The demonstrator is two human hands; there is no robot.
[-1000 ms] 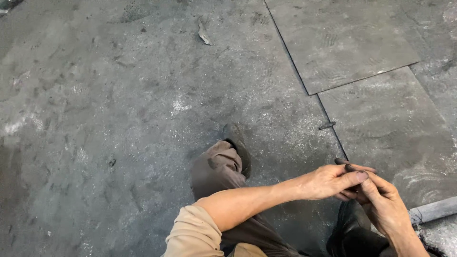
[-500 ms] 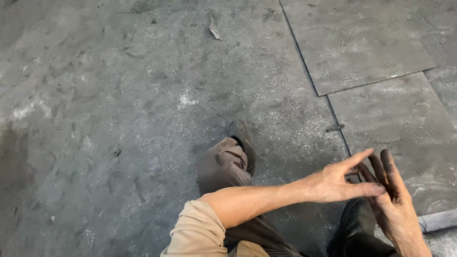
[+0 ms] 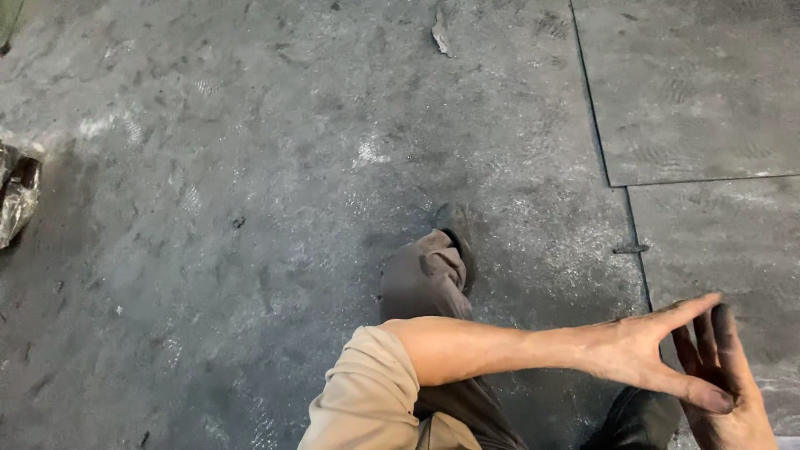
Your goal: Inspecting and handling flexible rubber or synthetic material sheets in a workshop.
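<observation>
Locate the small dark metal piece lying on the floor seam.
In the head view, the small metal piece lies right of centre across the floor seam, just beyond the left hand and right of the shoe.

Single head-worn view, looking steeply down from standing height at a grey concrete floor [image 3: 250, 208], the person's own shoe [image 3: 460, 237] near frame centre, floor seam right of the shoe, hands at lower right edge
</observation>
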